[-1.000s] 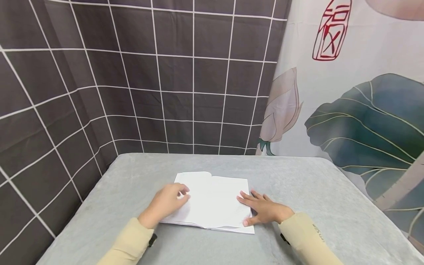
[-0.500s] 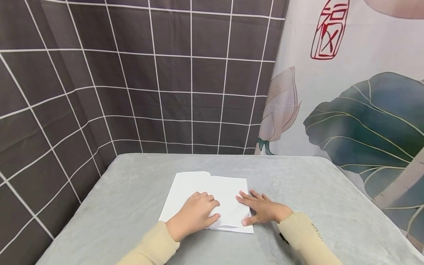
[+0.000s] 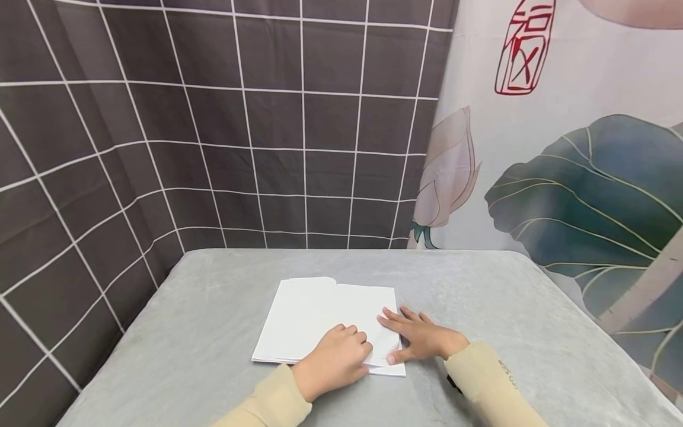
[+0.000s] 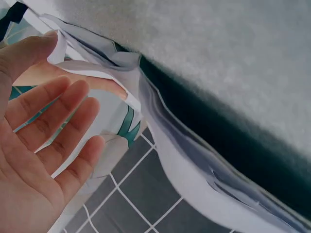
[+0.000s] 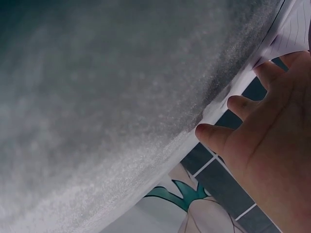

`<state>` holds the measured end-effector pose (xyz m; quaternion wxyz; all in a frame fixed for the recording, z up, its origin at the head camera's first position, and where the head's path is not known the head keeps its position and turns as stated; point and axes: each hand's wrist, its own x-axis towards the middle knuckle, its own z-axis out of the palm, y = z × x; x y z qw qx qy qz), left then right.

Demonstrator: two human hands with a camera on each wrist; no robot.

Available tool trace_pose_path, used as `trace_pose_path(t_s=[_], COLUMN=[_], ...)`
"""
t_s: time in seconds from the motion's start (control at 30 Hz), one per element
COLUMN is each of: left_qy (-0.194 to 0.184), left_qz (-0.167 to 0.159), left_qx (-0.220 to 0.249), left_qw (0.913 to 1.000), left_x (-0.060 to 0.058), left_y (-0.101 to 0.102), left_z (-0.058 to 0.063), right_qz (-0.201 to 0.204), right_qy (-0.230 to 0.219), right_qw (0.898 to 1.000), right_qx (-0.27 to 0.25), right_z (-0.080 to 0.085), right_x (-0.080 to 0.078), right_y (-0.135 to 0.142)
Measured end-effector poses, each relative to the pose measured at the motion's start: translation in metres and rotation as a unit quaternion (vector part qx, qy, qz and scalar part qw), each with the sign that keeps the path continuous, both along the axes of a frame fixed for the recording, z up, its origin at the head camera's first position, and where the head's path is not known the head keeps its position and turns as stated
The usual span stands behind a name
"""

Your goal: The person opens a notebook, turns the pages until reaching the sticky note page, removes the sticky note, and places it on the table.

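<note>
An open notebook (image 3: 304, 317) with white pages lies on the grey table. My left hand (image 3: 336, 359) is at its lower edge, right of the middle, fingers loosely bent. In the left wrist view that hand (image 4: 43, 141) has its thumb tip close to a lifted, curling page edge (image 4: 92, 67). A gap shows between thumb and fingers. My right hand (image 3: 424, 338) rests on the right page's outer edge with fingers spread. In the right wrist view, fingers of the right hand (image 5: 272, 131) reach along the edge, near a lined page (image 5: 294, 36).
The grey-covered table (image 3: 213, 320) extends around the notebook. Behind it hangs a dark cloth with a white grid (image 3: 277, 172). A pale curtain (image 3: 496, 154) printed with a lotus hangs at the right.
My left hand has moved right from the left page, along the lower edge, toward the right page's lower corner. The right hand has stayed in place on the right page.
</note>
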<state>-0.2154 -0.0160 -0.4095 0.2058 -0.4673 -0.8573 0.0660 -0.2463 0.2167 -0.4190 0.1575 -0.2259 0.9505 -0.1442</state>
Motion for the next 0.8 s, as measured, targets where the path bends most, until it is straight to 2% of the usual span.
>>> trace_pose_path(t_s=[0.23, 0.57, 0.8], left_qy=[0.025, 0.075, 0.069], left_qz=[-0.006, -0.019, -0.016], left_qx=[-0.002, 0.026, 0.022], left_qw=[0.9997, 0.9967, 0.9972], left_x=[-0.003, -0.003, -0.003], left_y=[0.002, 0.001, 0.002], left_z=[-0.010, -0.013, -0.015], right_qz=[0.002, 0.003, 0.008], right_qy=[0.002, 0.009, 0.019], right_qw=[1.000, 1.000, 1.000], right_qx=[-0.005, 0.000, 0.004], right_z=[0.000, 0.000, -0.001], right_x=[0.000, 0.000, 0.001], right_y=[0.000, 0.000, -0.001])
